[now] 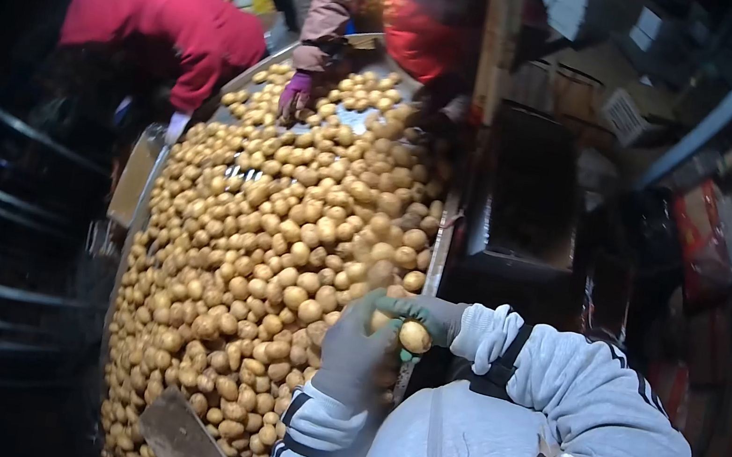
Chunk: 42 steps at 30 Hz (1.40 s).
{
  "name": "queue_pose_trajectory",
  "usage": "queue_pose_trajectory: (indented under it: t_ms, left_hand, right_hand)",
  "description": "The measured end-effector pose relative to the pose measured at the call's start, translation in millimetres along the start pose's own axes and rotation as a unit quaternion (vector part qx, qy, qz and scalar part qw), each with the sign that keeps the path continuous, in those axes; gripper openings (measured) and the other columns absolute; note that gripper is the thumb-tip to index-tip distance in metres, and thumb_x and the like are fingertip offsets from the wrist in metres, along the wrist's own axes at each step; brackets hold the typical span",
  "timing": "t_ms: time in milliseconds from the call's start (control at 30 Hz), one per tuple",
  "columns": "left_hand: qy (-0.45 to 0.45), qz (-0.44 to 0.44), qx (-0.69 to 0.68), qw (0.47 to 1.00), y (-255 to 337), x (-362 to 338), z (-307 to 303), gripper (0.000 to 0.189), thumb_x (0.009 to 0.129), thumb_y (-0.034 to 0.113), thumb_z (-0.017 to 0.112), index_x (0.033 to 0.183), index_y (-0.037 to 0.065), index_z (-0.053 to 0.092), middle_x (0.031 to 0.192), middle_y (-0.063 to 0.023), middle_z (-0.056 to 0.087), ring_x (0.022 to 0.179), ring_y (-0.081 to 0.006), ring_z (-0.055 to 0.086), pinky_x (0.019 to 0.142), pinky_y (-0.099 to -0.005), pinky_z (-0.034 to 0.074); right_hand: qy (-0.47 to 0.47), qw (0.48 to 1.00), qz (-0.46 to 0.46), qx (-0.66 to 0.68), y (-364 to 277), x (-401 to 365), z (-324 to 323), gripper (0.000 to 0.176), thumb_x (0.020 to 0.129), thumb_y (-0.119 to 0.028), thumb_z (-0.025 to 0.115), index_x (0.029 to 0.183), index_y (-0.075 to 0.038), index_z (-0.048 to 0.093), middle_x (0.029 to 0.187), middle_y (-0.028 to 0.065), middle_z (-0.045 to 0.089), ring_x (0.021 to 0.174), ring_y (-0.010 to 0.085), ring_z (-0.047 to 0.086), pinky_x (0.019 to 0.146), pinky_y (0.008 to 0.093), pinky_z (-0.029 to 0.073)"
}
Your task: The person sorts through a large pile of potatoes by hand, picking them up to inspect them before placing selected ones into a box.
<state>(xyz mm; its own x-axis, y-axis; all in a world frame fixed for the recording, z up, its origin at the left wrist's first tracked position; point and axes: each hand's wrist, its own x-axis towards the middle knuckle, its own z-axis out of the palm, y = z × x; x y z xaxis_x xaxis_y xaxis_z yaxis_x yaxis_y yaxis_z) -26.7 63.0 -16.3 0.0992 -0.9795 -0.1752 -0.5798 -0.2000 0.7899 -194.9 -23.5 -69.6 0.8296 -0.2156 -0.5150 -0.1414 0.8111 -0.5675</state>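
Many yellow potatoes cover a long metal-edged table. At its near right edge my right hand, in a grey-green glove, has its fingers round a potato. My left hand, in a similar glove, is raised over the pile right beside it, fingers bent and blurred. Another potato shows partly between the two hands; which hand bears it is unclear. What lies inside my left palm is hidden.
A co-worker in a red hood leans in at the far left. Another person's purple-gloved hand touches potatoes at the far end. A flat scoop-like piece lies on the near pile. Dark box and stacked bags stand right.
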Motion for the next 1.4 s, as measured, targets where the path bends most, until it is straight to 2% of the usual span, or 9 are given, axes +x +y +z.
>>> queue_pose_trajectory:
  t_ms: [233,433,600,767,800,900,1100,1300,1400]
  left_hand:
    - [-0.161,-0.019,-0.278,0.947,4,-3,60,0.068,0.091,0.019,0.078,0.149,-0.005,0.052,0.139,-0.0136,0.061,0.113,-0.0182,0.061,0.098,-0.0307,0.05]
    - [-0.174,-0.097,-0.309,0.93,-26,-2,62,0.058,0.098,0.011,0.069,0.15,-0.005,0.049,0.142,-0.0173,0.062,0.126,-0.021,0.061,0.107,-0.032,0.049]
    - [-0.109,-0.148,-0.338,0.923,-34,-14,48,0.044,0.1,0.014,0.066,0.141,-0.002,0.058,0.123,-0.0118,0.068,0.102,-0.0171,0.067,0.085,-0.0304,0.056]
    - [-0.07,-0.231,-0.277,0.93,-30,-40,46,0.05,0.1,0.032,0.069,0.14,0.002,0.062,0.102,-0.0103,0.073,0.076,-0.0133,0.065,0.066,-0.0291,0.054]
    - [-0.028,-0.039,-0.111,0.993,-65,-39,62,0.05,0.099,0.03,0.07,0.139,0.0,0.064,0.116,-0.0163,0.075,0.089,-0.0202,0.071,0.081,-0.0332,0.058]
    - [-0.015,-0.16,-0.223,0.961,-74,-54,51,0.045,0.097,0.03,0.071,0.133,0.004,0.068,0.12,-0.0188,0.074,0.11,-0.0251,0.071,0.099,-0.0363,0.054]
    - [0.328,-0.331,-0.216,0.858,-86,-82,-70,0.039,0.097,0.02,0.068,0.133,0.006,0.068,0.128,-0.0132,0.07,0.104,-0.0212,0.067,0.094,-0.0331,0.055]
    - [0.311,-0.198,0.368,0.854,-204,-58,-153,0.045,0.091,0.018,0.074,0.134,0.008,0.066,0.138,-0.0161,0.065,0.119,-0.0243,0.065,0.102,-0.0344,0.052]
    - [0.25,-0.33,0.383,0.826,-187,-25,-151,0.05,0.089,0.022,0.078,0.136,0.01,0.066,0.133,-0.0135,0.067,0.114,-0.0229,0.066,0.098,-0.0332,0.053]
  right_hand:
    - [0.172,0.98,-0.08,0.067,25,-118,-44,0.047,0.107,-0.042,0.056,0.127,0.0,0.064,0.096,0.0162,0.074,0.058,0.0209,0.069,0.05,0.0328,0.058]
    - [0.505,0.815,-0.28,0.045,49,-270,-151,0.042,0.104,-0.038,0.062,0.127,-0.003,0.065,0.093,0.0166,0.073,0.056,0.0238,0.069,0.045,0.0336,0.058]
    - [0.726,0.625,-0.21,-0.195,63,-338,-257,0.057,0.1,-0.039,0.072,0.14,0.001,0.062,0.132,0.0107,0.069,0.123,0.0176,0.062,0.106,0.0325,0.047]
    - [0.478,0.833,-0.253,-0.12,26,-197,-211,0.036,0.103,-0.023,0.066,0.132,-0.002,0.068,0.119,0.0081,0.073,0.097,0.0126,0.069,0.086,0.0278,0.054]
    - [0.42,0.872,-0.232,-0.102,12,-161,-179,0.034,0.103,-0.021,0.065,0.13,-0.002,0.069,0.114,0.0078,0.074,0.09,0.0118,0.069,0.079,0.0262,0.055]
    - [0.274,0.942,-0.171,-0.096,-14,-76,-101,0.029,0.105,-0.02,0.063,0.126,-0.002,0.071,0.1,0.0039,0.074,0.076,0.0078,0.068,0.063,0.0219,0.053]
    - [0.106,0.972,-0.083,-0.191,-27,5,-27,0.029,0.102,-0.023,0.065,0.12,-0.002,0.075,0.093,-0.0009,0.074,0.065,0.004,0.06,0.059,0.02,0.049]
    - [0.022,0.955,-0.005,-0.297,-24,33,-6,0.035,0.1,-0.03,0.068,0.123,-0.004,0.075,0.099,0.0008,0.074,0.075,0.0069,0.062,0.064,0.0228,0.052]
    - [0.015,0.956,0.008,-0.294,-19,45,-5,0.031,0.103,-0.03,0.066,0.118,-0.005,0.076,0.099,-0.0005,0.075,0.076,0.0062,0.065,0.066,0.0219,0.054]
